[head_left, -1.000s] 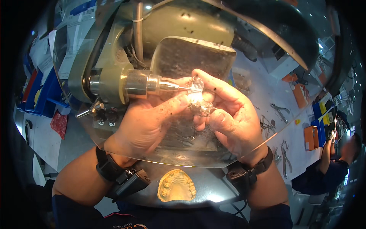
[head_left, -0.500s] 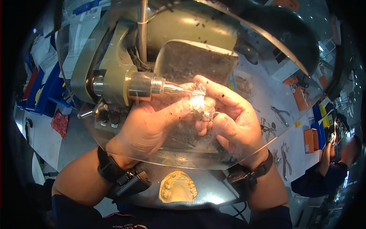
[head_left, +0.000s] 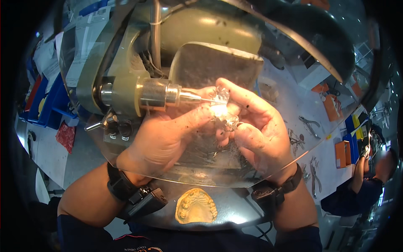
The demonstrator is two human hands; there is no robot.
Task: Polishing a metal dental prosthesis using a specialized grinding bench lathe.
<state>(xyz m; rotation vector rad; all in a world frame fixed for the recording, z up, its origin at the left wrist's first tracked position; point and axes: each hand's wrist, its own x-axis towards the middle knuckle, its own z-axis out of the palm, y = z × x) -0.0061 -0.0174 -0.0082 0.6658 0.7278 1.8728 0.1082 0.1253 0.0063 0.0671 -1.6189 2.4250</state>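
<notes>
Between both hands is a shiny metal denture framework (head_left: 228, 122), its middle washed out by bright light. My left hand (head_left: 161, 134) pinches its left side with thumb and fingers. My right hand (head_left: 262, 130) grips the other side, thumb low and index finger along the top edge. A thin bur (head_left: 210, 100) on the bench grinder's steel spindle (head_left: 161, 93) reaches over the upper part of the framework; glare hides the exact contact. Dark specks dot my fingers. Nearer to me, a yellow plaster dental cast (head_left: 195, 206) of a tooth arch lies on the grey surface.
A clear shield (head_left: 189, 181) covers the grinder and my hands. Behind them stands a metal guard plate (head_left: 214, 65). Pliers (head_left: 310, 126) lie at right, with an orange box (head_left: 342, 154) beyond. A red bag (head_left: 65, 137) sits left. A co-worker (head_left: 357, 189) works far right.
Both hands and the framework have shifted very slightly to the right along the bur. The grip looks the same.
</notes>
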